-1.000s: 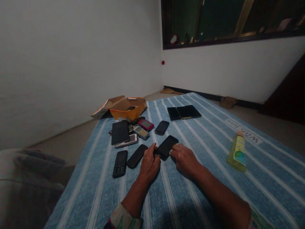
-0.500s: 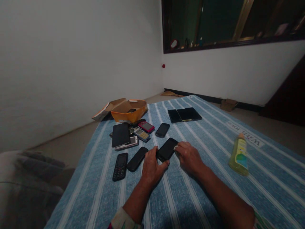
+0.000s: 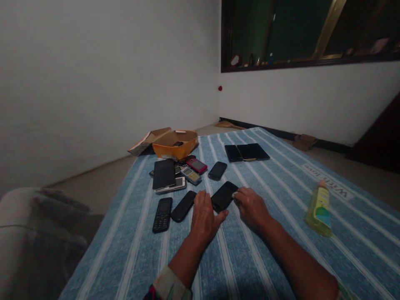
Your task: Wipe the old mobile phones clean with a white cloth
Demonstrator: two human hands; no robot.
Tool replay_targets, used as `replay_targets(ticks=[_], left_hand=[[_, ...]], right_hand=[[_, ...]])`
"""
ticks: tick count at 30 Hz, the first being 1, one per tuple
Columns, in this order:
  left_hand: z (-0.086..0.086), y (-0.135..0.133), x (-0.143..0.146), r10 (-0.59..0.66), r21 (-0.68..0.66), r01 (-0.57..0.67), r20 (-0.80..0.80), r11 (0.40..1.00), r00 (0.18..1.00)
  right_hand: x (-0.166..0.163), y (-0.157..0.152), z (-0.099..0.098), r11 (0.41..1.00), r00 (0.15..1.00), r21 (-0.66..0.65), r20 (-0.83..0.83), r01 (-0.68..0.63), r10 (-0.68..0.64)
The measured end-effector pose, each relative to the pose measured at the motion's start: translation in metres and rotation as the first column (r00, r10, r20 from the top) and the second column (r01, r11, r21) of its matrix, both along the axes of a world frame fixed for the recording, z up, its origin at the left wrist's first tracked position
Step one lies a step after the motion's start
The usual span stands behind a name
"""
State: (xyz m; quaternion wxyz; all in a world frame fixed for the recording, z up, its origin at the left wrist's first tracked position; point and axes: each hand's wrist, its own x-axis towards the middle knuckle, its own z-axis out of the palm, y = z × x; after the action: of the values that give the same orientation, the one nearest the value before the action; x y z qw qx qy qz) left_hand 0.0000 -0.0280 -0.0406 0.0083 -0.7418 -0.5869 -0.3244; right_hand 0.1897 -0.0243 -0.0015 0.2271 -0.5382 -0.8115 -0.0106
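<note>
A black smartphone [image 3: 224, 196] lies screen up on the striped blue cloth between my hands. My left hand [image 3: 204, 216] grips its near left side, fingers along the left edge and thumb by the near corner. At the phone's right edge, my right hand [image 3: 252, 207] is closed in a pinch on a small whitish wad [image 3: 234, 194], mostly hidden by the fingers. Just left of my left hand is a dark phone [image 3: 183, 206], and beside that a black keypad phone [image 3: 162, 215]. Another small black phone [image 3: 218, 171] lies beyond the smartphone.
At the back left stands an open orange cardboard box [image 3: 175, 150]. Before it are piled a black phone or case [image 3: 164, 173], a blue-grey keypad phone [image 3: 190, 175] and a pink phone [image 3: 196, 165]. Dark flat devices [image 3: 253, 152] lie farther back. A yellow-green bottle [image 3: 319, 210] lies right.
The whole view has shifted, so things sit slightly farther right in the picture. My hands keep nearly the same places at the smartphone.
</note>
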Motion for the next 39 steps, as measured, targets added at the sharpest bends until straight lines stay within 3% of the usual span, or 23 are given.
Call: replay_targets(ticks=[8, 15, 20, 31, 39], left_hand=[[0.008, -0.002, 0.0, 0.002, -0.075, -0.004, -0.024, 0.997, 1.0], [0.023, -0.005, 0.002, -0.017, -0.061, 0.022, 0.075, 0.998, 0.997], [0.035, -0.012, 0.005, 0.006, -0.142, 0.012, 0.125, 0.99, 0.992], [0.027, -0.011, 0.002, -0.053, -0.139, 0.083, 0.204, 0.987, 0.977], [0.02, -0.015, 0.0, -0.151, -0.091, 0.184, 0.288, 0.979, 0.946]], right_hand=[[-0.011, -0.005, -0.008, 0.983, 0.991, 0.124, -0.002, -0.134, 0.135], [0.01, 0.012, -0.013, 0.979, 0.997, 0.202, -0.075, 0.007, 0.009], [0.015, 0.018, -0.016, 0.953, 0.975, 0.304, -0.215, 0.01, 0.058], [0.016, 0.029, -0.016, 0.917, 0.915, 0.395, -0.384, 0.045, 0.121], [-0.006, 0.016, -0.003, 0.854, 0.943, 0.508, -0.219, -0.11, 0.252]])
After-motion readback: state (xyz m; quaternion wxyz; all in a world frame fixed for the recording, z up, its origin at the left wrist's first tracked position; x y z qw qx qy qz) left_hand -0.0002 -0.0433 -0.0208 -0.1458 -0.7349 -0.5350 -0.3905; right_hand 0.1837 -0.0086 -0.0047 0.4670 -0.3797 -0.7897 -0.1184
